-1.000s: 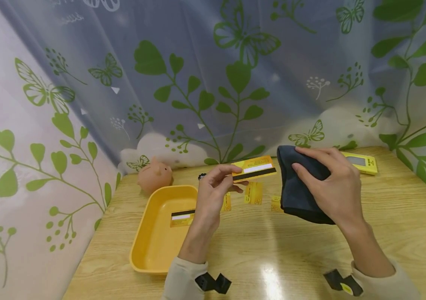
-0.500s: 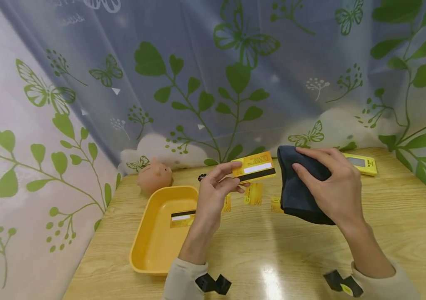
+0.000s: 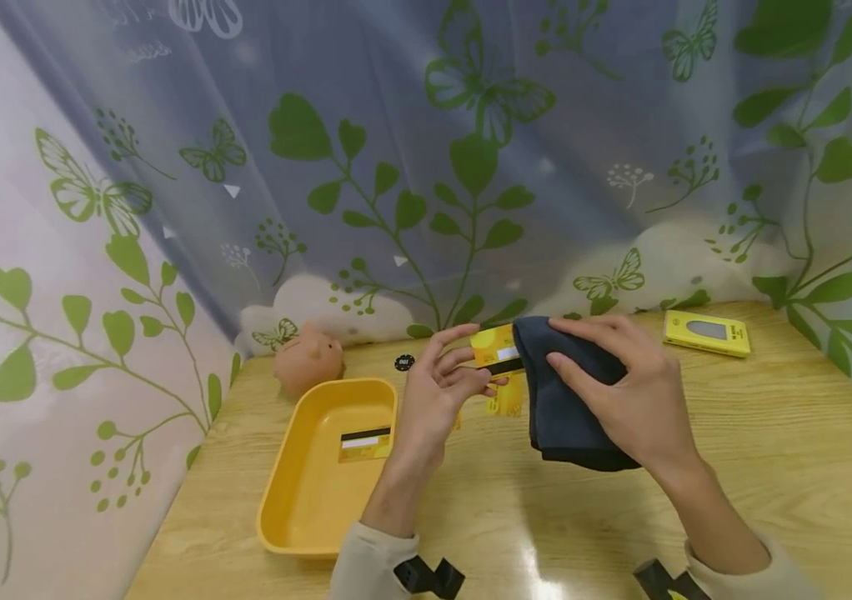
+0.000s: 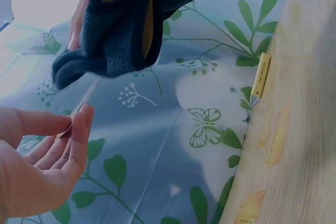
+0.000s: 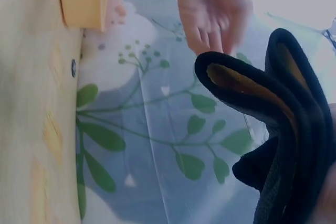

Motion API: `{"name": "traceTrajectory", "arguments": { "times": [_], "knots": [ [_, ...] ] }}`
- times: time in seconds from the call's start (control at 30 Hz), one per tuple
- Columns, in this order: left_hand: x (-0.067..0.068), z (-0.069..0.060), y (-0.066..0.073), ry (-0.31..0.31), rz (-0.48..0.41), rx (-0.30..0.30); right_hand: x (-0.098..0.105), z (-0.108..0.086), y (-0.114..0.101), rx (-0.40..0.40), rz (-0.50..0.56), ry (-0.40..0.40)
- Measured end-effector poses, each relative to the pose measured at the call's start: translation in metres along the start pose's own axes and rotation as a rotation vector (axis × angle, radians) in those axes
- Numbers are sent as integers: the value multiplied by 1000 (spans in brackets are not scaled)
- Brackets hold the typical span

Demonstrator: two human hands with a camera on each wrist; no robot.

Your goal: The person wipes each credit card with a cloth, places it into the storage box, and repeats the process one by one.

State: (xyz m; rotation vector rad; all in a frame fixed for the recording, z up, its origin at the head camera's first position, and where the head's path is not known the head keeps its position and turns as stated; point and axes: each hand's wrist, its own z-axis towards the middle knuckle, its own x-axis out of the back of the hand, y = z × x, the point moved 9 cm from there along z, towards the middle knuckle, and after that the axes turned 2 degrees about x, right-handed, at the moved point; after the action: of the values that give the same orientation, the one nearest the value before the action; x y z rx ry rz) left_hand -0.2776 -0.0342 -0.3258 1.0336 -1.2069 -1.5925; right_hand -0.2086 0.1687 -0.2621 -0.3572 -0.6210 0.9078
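My left hand (image 3: pixel 429 400) pinches a yellow card (image 3: pixel 492 350) with a black stripe and a white strip, between thumb and fingers. The card's right end is hidden at the edge of a folded dark blue cloth pouch (image 3: pixel 568 408). My right hand (image 3: pixel 639 392) holds this pouch above the table, thumb and fingers spread over its upper side. In the right wrist view, the pouch (image 5: pixel 294 124) shows openings with tan lining, near the left hand (image 5: pixel 212 9). The left wrist view has the card (image 4: pixel 88 97) edge-on, reaching the pouch (image 4: pixel 121 45); how far inside cannot be told.
An orange-yellow tray (image 3: pixel 276 508) stands at left with a striped card (image 3: pixel 364 444) in it. Behind it sits a pig figure (image 3: pixel 308 360), with a black chip (image 3: pixel 404 362) to its right. Another yellow card (image 3: pixel 503 402) lies behind the hands. A yellow box (image 3: pixel 707 333) lies back right.
The pouch and right hand have moved left and slightly down, toward the left hand. The card's right end, apart from the pouch before, is now covered by it. The view has tilted slightly.
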Motion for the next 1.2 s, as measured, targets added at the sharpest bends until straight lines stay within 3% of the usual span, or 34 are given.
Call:
{"name": "traceTrajectory", "arguments": {
  "times": [0.23, 0.47, 0.93, 1.2],
  "knots": [
    [-12, -3, -6, -60, 17, 23, -24, -8, -8, 32, 14, -67],
    [-20, -5, -4, -111, 49, -14, -31, -12, -12, 50, -35, -76],
    [-12, -3, 5, -59, 48, -34, -20, -7, -5, 60, -92, -26],
    [-3, -3, 13, -28, 24, -91, -4, -2, 5, 46, -118, 23]
  ]
}}
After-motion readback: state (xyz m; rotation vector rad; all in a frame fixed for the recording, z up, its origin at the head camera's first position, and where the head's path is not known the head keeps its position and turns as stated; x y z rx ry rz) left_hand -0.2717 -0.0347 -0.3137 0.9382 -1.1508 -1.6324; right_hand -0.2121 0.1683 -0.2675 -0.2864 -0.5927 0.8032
